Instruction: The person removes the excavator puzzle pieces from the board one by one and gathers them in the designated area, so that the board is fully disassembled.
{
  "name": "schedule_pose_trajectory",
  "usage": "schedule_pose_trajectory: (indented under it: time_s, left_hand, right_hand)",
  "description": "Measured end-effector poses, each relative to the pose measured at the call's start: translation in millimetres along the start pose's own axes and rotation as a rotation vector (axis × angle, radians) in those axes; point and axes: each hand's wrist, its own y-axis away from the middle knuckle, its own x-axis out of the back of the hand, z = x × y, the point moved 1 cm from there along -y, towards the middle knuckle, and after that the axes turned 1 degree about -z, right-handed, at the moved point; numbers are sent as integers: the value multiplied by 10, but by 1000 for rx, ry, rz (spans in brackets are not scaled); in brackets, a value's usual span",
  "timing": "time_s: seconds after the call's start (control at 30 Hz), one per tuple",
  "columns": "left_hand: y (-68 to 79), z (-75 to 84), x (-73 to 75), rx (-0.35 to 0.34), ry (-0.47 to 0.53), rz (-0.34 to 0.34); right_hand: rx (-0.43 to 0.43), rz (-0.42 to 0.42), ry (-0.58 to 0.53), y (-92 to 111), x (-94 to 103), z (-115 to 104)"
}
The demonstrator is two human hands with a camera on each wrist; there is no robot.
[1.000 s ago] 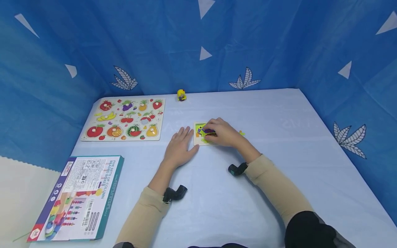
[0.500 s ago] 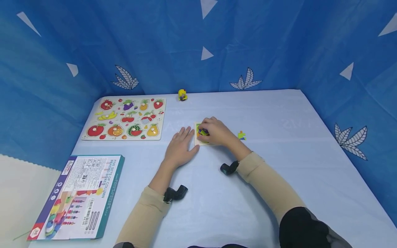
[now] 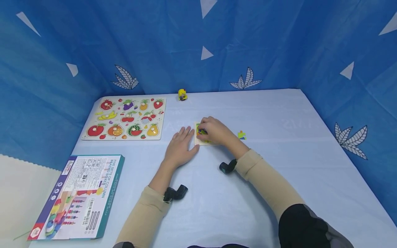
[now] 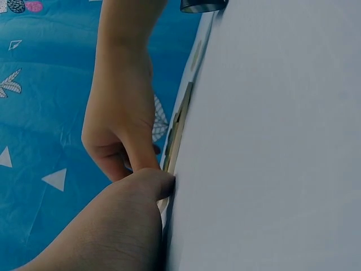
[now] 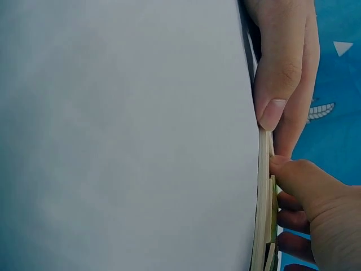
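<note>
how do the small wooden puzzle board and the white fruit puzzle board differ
The small, pale-rimmed wooden puzzle board is far smaller than the large white fruit puzzle board. The right hand partly covers the small board, while the fruit board is fully visible. The small board shows a green patch; the fruit board, separate fruits. Both lie flat.

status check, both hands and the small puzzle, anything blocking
Left hand against left edge of small puzzle board. Right hand over board, grip unclear. Loose piece right of board. No obstruction seen.
</note>
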Motion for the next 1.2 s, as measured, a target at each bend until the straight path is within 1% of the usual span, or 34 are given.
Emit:
schedule_pose_trajectory:
  time_s: [0.33,0.67,0.97,1.2]
  left_hand:
    - [5,5,-9,9,-11,1]
    - [7,2,-4,10,-12,-6]
    - [11,7,3,10,-9,-9]
    - [11,11,4,8,-12,-11]
  right_hand:
    - [62,-12,96,-30,-3,-7]
    - [77,-3,113,-6,-14,-8]
    - [104,21,91,20,-32,17]
    - [113,47,33,51,-34,39]
